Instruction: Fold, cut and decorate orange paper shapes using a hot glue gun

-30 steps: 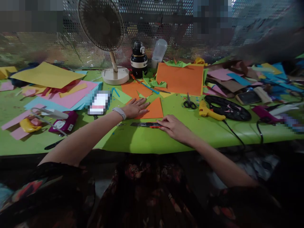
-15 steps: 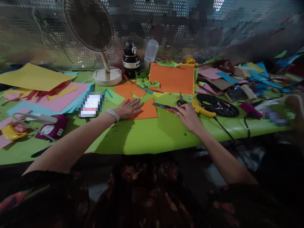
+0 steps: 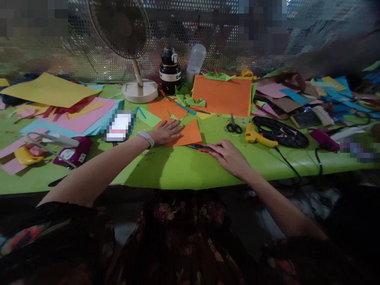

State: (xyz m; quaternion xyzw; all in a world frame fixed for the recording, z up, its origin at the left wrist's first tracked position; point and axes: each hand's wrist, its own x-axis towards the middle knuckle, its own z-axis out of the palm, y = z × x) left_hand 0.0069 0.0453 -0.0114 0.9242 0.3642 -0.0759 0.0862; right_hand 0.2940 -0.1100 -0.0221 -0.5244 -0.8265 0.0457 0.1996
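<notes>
A: State of the left hand?
B: Released. It lies palm down, fingers spread, over the left part of the cut orange paper, which is flat on the green table.

A: And the right hand?
B: Closed around the handle of the cutter, fingers pinching its right end. The tool points left, along the near edge of the orange paper.

A: Does the cutter touch that edge?
B: It appears to meet it near the right corner, though the view is too dim to be certain.

A: Items right of the paper?
B: Scissors, then a yellow glue gun, beside a black disc.

A: Left and rear?
B: A phone, screen lit, left of the left hand. Behind, a fan and a black bottle stand upright; a large orange sheet lies right of the bottle.
</notes>
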